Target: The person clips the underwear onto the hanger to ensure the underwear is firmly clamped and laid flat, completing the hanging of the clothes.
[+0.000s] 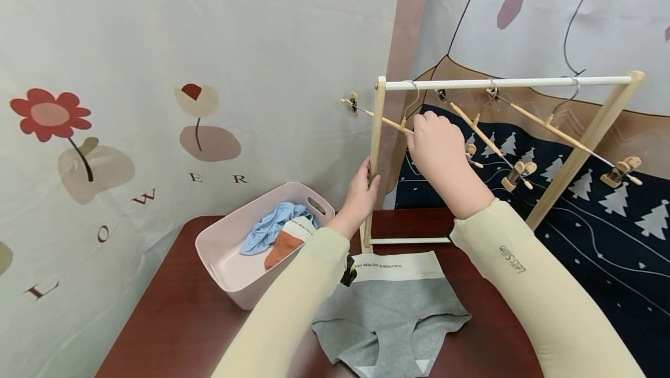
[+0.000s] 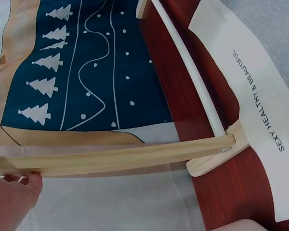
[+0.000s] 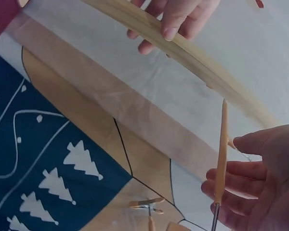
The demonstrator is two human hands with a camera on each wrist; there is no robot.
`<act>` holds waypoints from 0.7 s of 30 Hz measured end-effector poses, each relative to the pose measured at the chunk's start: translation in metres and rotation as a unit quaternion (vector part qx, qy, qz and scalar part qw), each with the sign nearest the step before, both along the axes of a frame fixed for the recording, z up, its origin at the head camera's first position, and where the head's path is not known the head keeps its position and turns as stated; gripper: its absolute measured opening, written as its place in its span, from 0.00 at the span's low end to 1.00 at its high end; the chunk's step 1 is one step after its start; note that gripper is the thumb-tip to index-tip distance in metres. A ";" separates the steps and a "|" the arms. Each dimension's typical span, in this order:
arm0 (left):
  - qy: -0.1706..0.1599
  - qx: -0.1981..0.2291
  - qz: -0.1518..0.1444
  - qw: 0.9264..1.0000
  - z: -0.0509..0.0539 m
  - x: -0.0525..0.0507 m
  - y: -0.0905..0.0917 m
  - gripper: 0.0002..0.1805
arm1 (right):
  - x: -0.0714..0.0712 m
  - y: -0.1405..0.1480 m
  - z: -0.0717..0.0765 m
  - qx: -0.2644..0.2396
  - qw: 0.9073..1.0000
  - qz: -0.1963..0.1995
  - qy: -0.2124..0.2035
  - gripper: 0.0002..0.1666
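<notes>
The hanger step at the wooden rack: the fingers of my left hand (image 1: 361, 192) hold the near upright (image 1: 377, 134) between thumb and fingertips, bracing it, while the fingers of my right hand (image 1: 438, 142) are at the bar of the leftmost hanger (image 1: 392, 124), partly bent behind it with the thumb on the near side. The right wrist view leaves the thumb's contact doubtful, so I cannot tell whether this grip is closed. The hanger's hook lies over the white rail (image 1: 466, 84), and its outer clip (image 1: 353, 103) holds no cloth. Grey briefs (image 1: 392, 302) lie spread on the tabletop (image 1: 167, 296), waistband toward the rack; the pink basket (image 1: 246, 296), at left, contains a blue cloth (image 1: 276, 228) and an orange-and-white garment (image 1: 285, 248). I judge the step to be taking this hanger down; the next move calls for pinching the bar, lifting the hook clear while my left fingers brace the upright, and bringing the clips to the waistband.
</notes>
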State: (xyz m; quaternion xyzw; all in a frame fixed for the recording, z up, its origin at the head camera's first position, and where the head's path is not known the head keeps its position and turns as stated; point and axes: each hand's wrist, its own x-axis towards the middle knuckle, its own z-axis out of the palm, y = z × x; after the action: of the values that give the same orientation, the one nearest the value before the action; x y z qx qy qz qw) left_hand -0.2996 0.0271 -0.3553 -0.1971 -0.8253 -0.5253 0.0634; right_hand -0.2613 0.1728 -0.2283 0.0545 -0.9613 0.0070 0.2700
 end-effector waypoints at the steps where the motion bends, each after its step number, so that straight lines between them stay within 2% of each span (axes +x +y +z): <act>1: -0.001 0.002 0.002 1.000 0.000 0.000 0.000 0.29 | -0.002 0.000 0.001 -0.011 1.000 -0.002 -0.014 0.19; 4: 0.002 0.011 0.005 1.000 0.001 -0.002 0.000 0.26 | -0.006 -0.001 0.002 -0.045 0.998 -0.002 -0.049 0.18; 7: 0.006 0.006 0.009 1.000 0.002 -0.003 -0.002 0.24 | -0.010 -0.002 0.000 -0.076 0.995 0.009 -0.064 0.17; 14: 0.014 -0.034 0.015 0.999 0.003 -0.005 -0.006 0.25 | -0.016 -0.003 -0.005 -0.134 0.989 0.041 -0.048 0.14; 21: 0.025 -0.052 0.014 0.998 0.002 -0.005 -0.009 0.26 | -0.018 -0.004 -0.006 -0.153 0.986 0.052 -0.039 0.13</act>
State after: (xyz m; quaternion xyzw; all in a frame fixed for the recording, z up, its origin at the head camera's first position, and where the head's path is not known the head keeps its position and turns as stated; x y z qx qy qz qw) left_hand -0.3047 0.0182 -0.3530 -0.2017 -0.8523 -0.4757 0.0811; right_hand -0.2794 0.1687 -0.2347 0.0616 -0.9545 0.1705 0.2367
